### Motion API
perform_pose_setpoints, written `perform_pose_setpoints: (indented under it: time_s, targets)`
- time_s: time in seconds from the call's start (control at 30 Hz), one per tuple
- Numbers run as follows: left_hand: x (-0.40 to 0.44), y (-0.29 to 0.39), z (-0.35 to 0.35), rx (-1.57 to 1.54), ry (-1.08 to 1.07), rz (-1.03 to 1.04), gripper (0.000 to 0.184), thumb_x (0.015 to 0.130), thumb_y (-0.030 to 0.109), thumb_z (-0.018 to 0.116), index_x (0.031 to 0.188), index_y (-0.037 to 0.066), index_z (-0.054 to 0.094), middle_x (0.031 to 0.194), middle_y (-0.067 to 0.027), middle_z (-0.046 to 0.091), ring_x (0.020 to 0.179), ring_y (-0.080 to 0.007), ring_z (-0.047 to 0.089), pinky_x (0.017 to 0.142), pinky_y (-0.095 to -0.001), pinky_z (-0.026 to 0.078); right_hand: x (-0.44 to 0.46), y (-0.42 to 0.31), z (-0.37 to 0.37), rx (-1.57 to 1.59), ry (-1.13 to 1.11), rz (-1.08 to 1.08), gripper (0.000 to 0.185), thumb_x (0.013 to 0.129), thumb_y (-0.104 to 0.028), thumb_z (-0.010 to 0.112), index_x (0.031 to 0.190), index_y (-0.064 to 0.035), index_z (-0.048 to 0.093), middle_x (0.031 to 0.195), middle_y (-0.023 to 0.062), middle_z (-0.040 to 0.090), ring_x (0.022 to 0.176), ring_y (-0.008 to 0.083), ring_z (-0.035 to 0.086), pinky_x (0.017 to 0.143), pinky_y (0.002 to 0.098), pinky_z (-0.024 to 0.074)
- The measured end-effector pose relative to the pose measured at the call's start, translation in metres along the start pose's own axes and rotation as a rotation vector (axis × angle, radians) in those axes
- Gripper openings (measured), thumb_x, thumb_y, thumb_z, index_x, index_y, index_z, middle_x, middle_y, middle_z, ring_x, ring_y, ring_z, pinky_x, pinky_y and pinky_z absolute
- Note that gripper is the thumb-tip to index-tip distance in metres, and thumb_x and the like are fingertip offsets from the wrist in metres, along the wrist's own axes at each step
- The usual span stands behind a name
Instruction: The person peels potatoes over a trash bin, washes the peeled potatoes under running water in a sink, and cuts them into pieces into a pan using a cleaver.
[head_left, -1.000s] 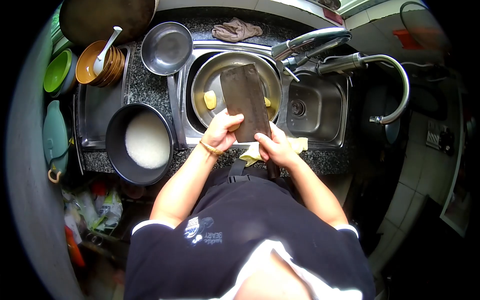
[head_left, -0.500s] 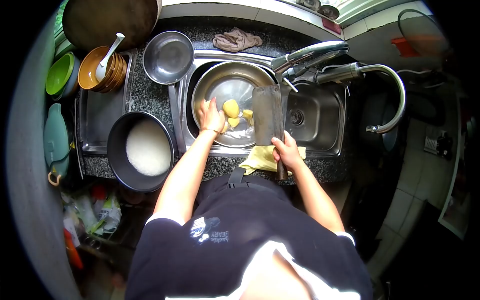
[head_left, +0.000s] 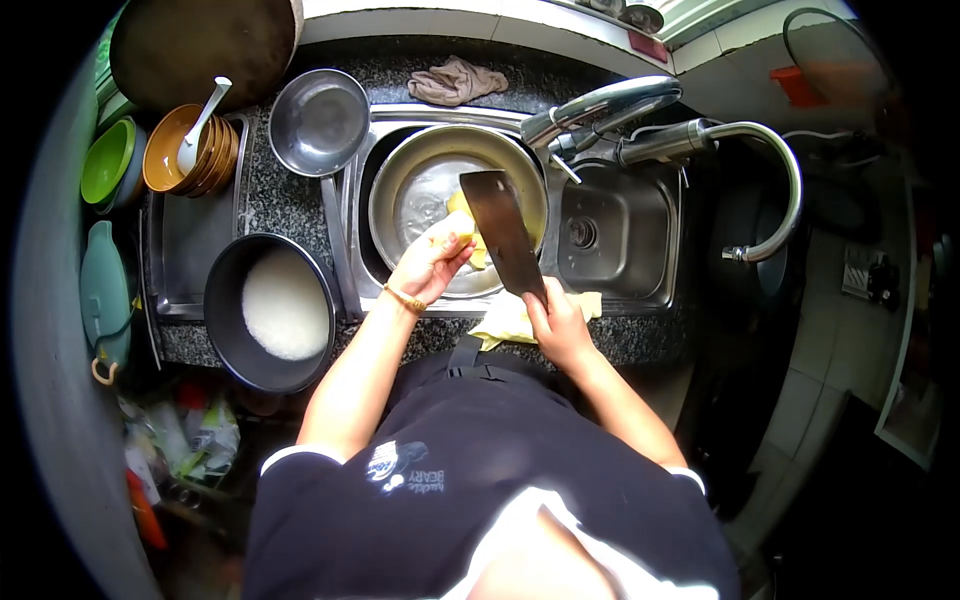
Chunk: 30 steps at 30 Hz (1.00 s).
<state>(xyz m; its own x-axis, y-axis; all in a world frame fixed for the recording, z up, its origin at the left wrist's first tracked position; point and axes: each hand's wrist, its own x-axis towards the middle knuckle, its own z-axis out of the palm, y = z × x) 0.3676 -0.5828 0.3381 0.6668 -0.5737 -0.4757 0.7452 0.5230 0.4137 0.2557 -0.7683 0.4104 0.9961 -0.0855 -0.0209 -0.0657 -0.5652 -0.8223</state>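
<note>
My left hand [head_left: 432, 262] is closed on a peeled yellow potato piece [head_left: 458, 226] above the round steel basin [head_left: 400, 160]. Wrapped round the handle of a broad cleaver [head_left: 503, 232] is my right hand [head_left: 562, 325], at the basin's near right side. The blade slants up to the left over the basin, its edge close beside the potato piece. More yellow pieces [head_left: 478, 256] lie in the basin, partly hidden behind the blade and my left fingers. Some water glistens on the basin's bottom, which sits in the left sink bowl.
A black pot [head_left: 268, 375] of white rice stands at the left, below a steel pan [head_left: 318, 122]. Brown bowls [head_left: 172, 150] are stacked farther left. Two faucets [head_left: 668, 145] reach over the right sink bowl [head_left: 622, 240]. A yellow cloth [head_left: 503, 322] lies on the front edge.
My left hand has come up from inside the basin and moved right, now with a potato piece in it. The cleaver has tilted and shifted left over the basin.
</note>
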Motion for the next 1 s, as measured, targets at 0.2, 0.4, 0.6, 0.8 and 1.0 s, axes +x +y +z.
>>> perform_pose_setpoints:
  time_s: [0.2, 0.4, 0.6, 0.8, 1.0]
  targets:
    - [-0.032, 0.009, 0.042, 0.172, 0.026, 0.093, 0.042, 0.083, 0.033, 0.065, 0.113, 0.006, 0.054, 0.09, 0.0016, 0.058, 0.073, -0.0052, 0.051, 0.065, -0.0192, 0.042, 0.001, -0.032, -0.001, -0.214, 0.051, -0.181, 0.025, 0.077, -0.002, 0.059, 0.101, 0.0009, 0.053, 0.08, 0.0189, 0.059, 0.073, 0.0351, 0.058, 0.065, 0.0403, 0.0476]
    - [-0.052, 0.025, 0.053, 0.569, 0.09, 0.19, 0.032, 0.078, 0.027, 0.071, 0.098, 0.004, 0.061, 0.075, 0.0031, 0.059, 0.058, -0.0031, 0.046, 0.052, -0.018, 0.037, 0.002, -0.048, -0.013, -0.344, 0.077, -0.424, 0.025, 0.072, 0.004, 0.059, 0.097, 0.0006, 0.056, 0.079, 0.0149, 0.061, 0.072, 0.0304, 0.061, 0.063, 0.0349, 0.0505]
    - [-0.058, 0.034, 0.037, 0.501, -0.094, 0.02, 0.023, 0.081, 0.029, 0.067, 0.087, 0.006, 0.063, 0.07, 0.0031, 0.057, 0.057, -0.0039, 0.046, 0.05, -0.0185, 0.036, -0.002, -0.063, -0.021, -0.328, 0.054, -0.465, 0.023, 0.072, 0.006, 0.058, 0.094, 0.0002, 0.057, 0.08, 0.0145, 0.061, 0.074, 0.0298, 0.061, 0.065, 0.0355, 0.0503]
    - [-0.062, 0.035, 0.054, 0.572, -0.081, 0.009, 0.024, 0.081, 0.029, 0.067, 0.09, 0.007, 0.065, 0.074, 0.0011, 0.059, 0.061, -0.0045, 0.048, 0.053, -0.0197, 0.037, -0.005, -0.06, -0.019, -0.339, -0.013, -0.377, 0.021, 0.073, 0.004, 0.059, 0.094, 0.0, 0.057, 0.079, 0.0141, 0.06, 0.075, 0.0304, 0.059, 0.067, 0.0372, 0.049]
    - [-0.058, 0.028, 0.04, 0.458, -0.159, -0.003, 0.025, 0.085, 0.025, 0.061, 0.099, 0.005, 0.062, 0.074, 0.0034, 0.055, 0.06, -0.0054, 0.045, 0.053, -0.019, 0.036, -0.006, -0.056, -0.014, -0.324, 0.007, -0.371, 0.018, 0.077, 0.0, 0.057, 0.095, 0.0005, 0.056, 0.079, 0.0155, 0.059, 0.075, 0.0313, 0.059, 0.068, 0.0378, 0.0483]
